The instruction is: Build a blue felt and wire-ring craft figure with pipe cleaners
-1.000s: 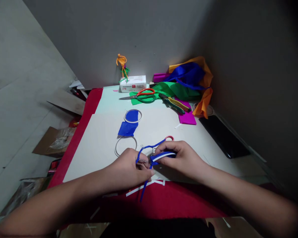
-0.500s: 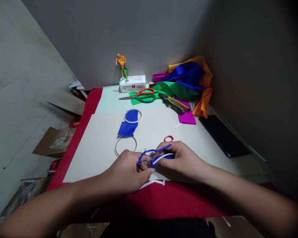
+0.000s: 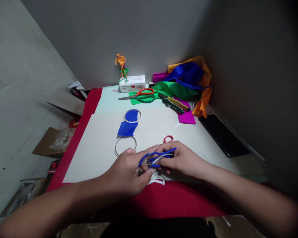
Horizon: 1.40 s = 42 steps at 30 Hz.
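Close to the near edge of the white board point(image 3: 99, 148), my left hand point(image 3: 130, 168) is closed on a blue-wrapped wire point(image 3: 157, 153), which shows a small bare loop and a twisted bare stretch. One blue arm of the wire reaches across to the fingers of my right hand point(image 3: 182, 160). That hand is closed on a narrow blue paper strip point(image 3: 167, 155), along whose edge runs a curved white strip point(image 3: 161, 157). The fingertips of both hands nearly meet, and part of the wire is hidden behind them.
Beyond my hands lie two tape rings point(image 3: 132, 116), a blue paper piece point(image 3: 127, 129) and a small red ring point(image 3: 168, 138). Farther back are scissors point(image 3: 144, 94), pliers point(image 3: 173, 104), coloured paper point(image 3: 186, 76) and an orange wire figure point(image 3: 120, 61) by a white box point(image 3: 134, 84). A black phone point(image 3: 223, 135) lies right.
The wire's small loop has shifted slightly right and down, and its blue arm now lies nearer my right fingers. My left index finger has stretched out towards my right hand.
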Motion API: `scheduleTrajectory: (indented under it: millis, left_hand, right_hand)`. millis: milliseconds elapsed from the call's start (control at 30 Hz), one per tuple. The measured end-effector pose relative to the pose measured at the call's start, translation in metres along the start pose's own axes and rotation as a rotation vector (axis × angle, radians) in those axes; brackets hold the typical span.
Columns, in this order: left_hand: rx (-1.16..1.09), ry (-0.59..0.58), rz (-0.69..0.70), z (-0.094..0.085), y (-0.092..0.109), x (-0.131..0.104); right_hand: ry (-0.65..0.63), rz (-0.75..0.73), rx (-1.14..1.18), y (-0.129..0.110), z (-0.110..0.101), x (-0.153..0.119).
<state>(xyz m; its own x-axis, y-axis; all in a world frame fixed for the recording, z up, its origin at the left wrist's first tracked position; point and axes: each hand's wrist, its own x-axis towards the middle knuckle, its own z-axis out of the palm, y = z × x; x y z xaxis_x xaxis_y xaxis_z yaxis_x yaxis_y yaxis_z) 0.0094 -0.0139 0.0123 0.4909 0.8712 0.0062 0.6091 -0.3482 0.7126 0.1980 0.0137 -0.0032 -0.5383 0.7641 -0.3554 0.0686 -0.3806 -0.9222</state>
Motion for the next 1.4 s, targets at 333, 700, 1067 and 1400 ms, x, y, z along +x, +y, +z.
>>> scheduleTrajectory:
  millis: [333,700,1067,1400]
  left_hand:
    - [0.058,-0.033,0.176,-0.005,-0.002,0.001]
    - [0.106,0.063,0.193,-0.007,-0.002,0.000]
    - [-0.107,0.083,-0.013,-0.019,0.009,0.003]
    - [-0.004,0.171,0.192,-0.017,0.004,0.000]
  right_hand:
    - [-0.098,0.118,0.151,0.006,-0.001,0.004]
    - [-0.139,0.160,0.085,-0.002,-0.005,0.004]
    - [-0.216,0.179,0.007,-0.002,-0.012,0.005]
    - [-0.092,0.073,0.008,0.001,-0.015,0.011]
